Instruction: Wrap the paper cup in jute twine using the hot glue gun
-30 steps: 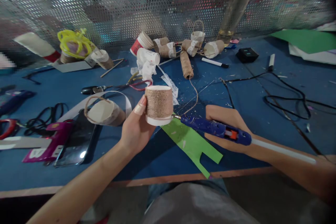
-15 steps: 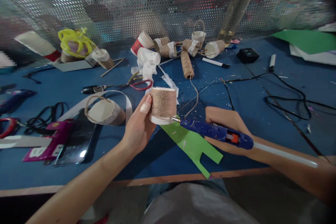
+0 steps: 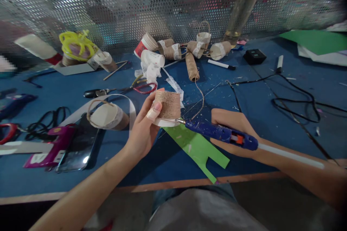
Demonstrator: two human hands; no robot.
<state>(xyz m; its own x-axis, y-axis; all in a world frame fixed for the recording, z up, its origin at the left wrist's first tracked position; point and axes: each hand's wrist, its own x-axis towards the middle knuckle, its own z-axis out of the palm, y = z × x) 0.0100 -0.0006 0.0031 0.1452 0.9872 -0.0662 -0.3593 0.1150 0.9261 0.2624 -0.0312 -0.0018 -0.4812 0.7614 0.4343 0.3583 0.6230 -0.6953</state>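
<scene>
My left hand [image 3: 145,122] is closed around a paper cup [image 3: 168,105] wrapped in brown twine, with a bare white band along its lower edge. In my right hand [image 3: 233,126] is a blue hot glue gun [image 3: 217,131] with a clear glue stick out of its back end. The metal nozzle touches or nearly touches the cup where the twine meets the white band. Twine [image 3: 202,97] trails across the table from a twine roll [image 3: 192,66]. A green cut piece of fabric or paper [image 3: 197,148] lies below the glue gun.
Left of my hand stand a small handled basket [image 3: 110,115], a phone [image 3: 78,144] and a purple glue gun [image 3: 54,148]. Red-handled scissors [image 3: 145,87] lie beyond the cup. Farther back are finished twine-wrapped cups [image 3: 173,51] and a water bottle [image 3: 244,11]. A black cable [image 3: 295,104] runs at right.
My left thumb has shifted onto the twine and the cup has turned slightly in my fingers. The glue gun's nozzle has followed slightly left, staying at the cup's lower edge.
</scene>
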